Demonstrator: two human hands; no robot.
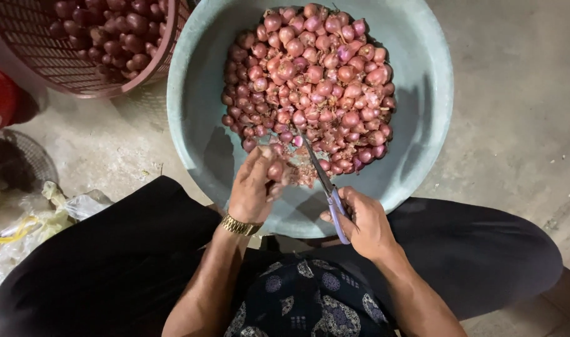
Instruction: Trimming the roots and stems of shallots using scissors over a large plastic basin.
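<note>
- Left hand sits at lower center of the frame, fingers pinched around one shallot right at the near edge of the pile. Gold watch on that wrist.
- Right hand is just right of it, closed around the scissors. The handle is pale purple and mostly buried in the fist, so I can't really see the finger loops.
- The blades point up-left toward the held shallot. They look close together, but the tip blurs into the peels, so can't tell if it's touching the shallot.
- Big pile of shallots fills the upper half of a pale green basin; the basin's top rim is cut off by the frame.
- Red basket in the upper left holds darker shallots, only a corner of it in view.
- Crumpled plastic bag at the left edge, contents hard to make out.
- Something red at the far left edge, too cropped to identify.
- Dark trousers cover the knees either side of the basin.
</note>
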